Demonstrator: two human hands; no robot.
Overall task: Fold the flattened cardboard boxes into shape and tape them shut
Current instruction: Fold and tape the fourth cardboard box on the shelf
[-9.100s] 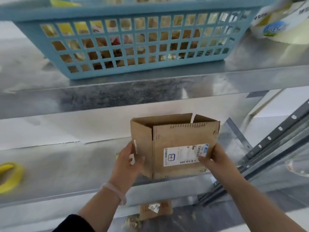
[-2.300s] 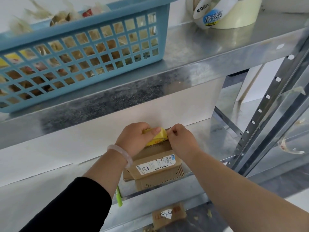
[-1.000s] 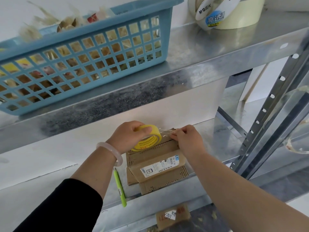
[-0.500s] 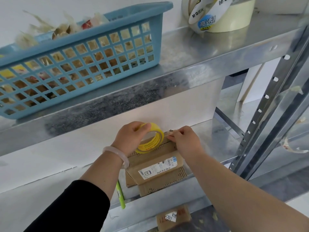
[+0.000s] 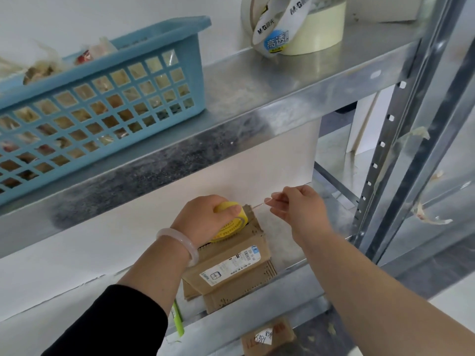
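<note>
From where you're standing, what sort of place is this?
Probably a small packing or stock room. Bare metal shelving holds a cardboard box with a printed shipping label. Big rolls of packing tape and a blue plastic basket sit on the shelf above.

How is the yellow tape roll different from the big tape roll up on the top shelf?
The yellow tape roll is small and bright yellow; the big tape roll is wider and pale cream. The yellow tape roll is gripped by the left hand on the cardboard box; the big tape roll lies untouched on the top shelf. Both are round rolls of tape.
</note>
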